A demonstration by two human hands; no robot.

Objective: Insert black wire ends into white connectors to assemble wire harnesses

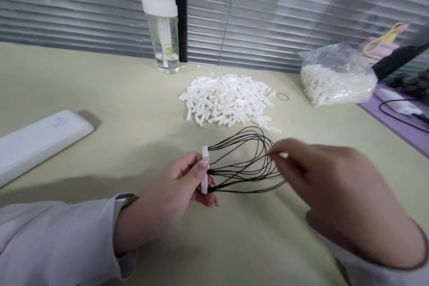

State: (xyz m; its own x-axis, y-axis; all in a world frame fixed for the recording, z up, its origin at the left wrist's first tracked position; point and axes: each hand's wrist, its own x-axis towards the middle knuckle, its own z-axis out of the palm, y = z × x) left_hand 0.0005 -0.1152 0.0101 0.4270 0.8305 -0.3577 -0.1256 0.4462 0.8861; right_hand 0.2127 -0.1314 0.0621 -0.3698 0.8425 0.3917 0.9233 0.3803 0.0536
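Observation:
My left hand [187, 183] grips a long white connector [205, 181] between thumb and fingers, holding it upright above the table. Several thin black wires [244, 173] run out of its right side and curve back in loops. At the right end of these loops, the thumb and forefinger of my right hand [311, 170] pinch together on the wires. That hand is slightly blurred. Behind both hands lies a loose pile of small white plastic connector housings [231, 98].
A clear drinking bottle [164, 35] with a white lid stands at the back by the blinds. To the left lies a long white case [43, 140]. A plastic bag [337, 78] of white pieces, a rubber band [282, 96] and a purple mat [398, 120] are at the right.

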